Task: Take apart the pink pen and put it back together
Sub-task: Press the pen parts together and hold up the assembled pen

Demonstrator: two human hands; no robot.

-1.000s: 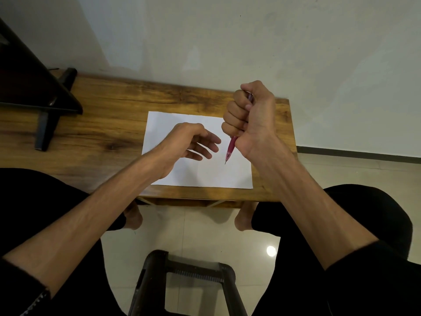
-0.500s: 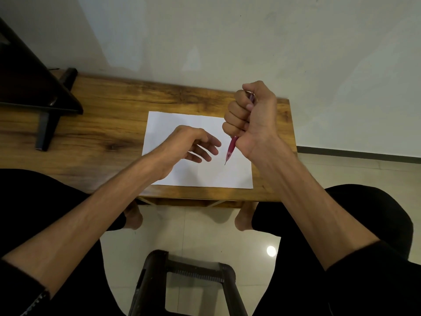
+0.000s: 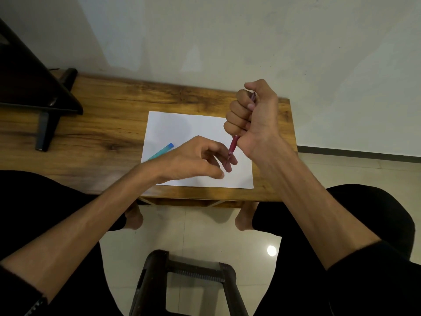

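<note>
Pink pen [image 3: 233, 147] stands nearly upright in the air above the white sheet of paper [image 3: 182, 126], its tip pointing down, most of its barrel buried in the right hand [image 3: 252, 117], which is curled into a closed fist around it; only the lower section and a sliver of the top end show. The left hand [image 3: 193, 159] is loosely spread with nothing in it, its fingertips [image 3: 229, 166] right at the pen's tip, though whether they touch it I cannot tell. A pen like this is likely light, stiff and smooth, so it should turn easily yet could slip in a loose hold. The fist gives a firm anchor on the barrel; the sensible place for the other hand is the narrow front section near the tip, pinched between thumb and forefinger and twisted off. Small inner parts such as a refill or spring may drop, so working over the paper helps. A blue pen [image 3: 163, 150] lies on the sheet beside the left wrist, on the wooden table [image 3: 102, 124].
</note>
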